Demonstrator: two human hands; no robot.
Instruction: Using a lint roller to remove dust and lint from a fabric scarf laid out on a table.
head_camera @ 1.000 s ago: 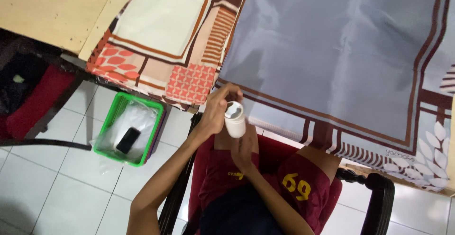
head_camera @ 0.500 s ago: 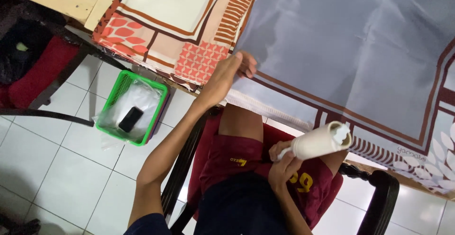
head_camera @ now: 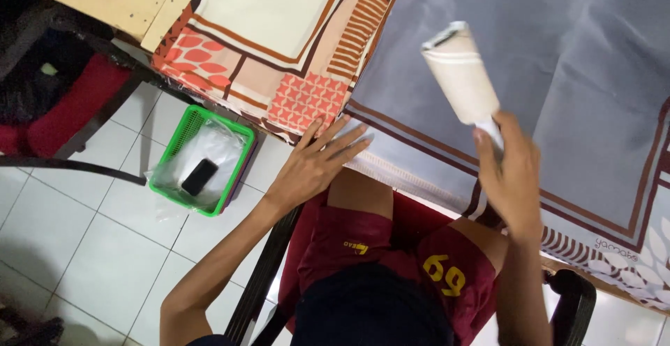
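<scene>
The right hand is gripping the handle of a white lint roller, fingers wrapped tight around it, and the roller is pointing up and away from the hand over the grey cloth. To its left, the left hand is lying flat with fingers spread wide, holding nothing, pressing on the grey cloth's hanging edge. Further left of that hand, a green basket lined with clear plastic is sitting on the white tiled floor, with a small black object inside.
</scene>
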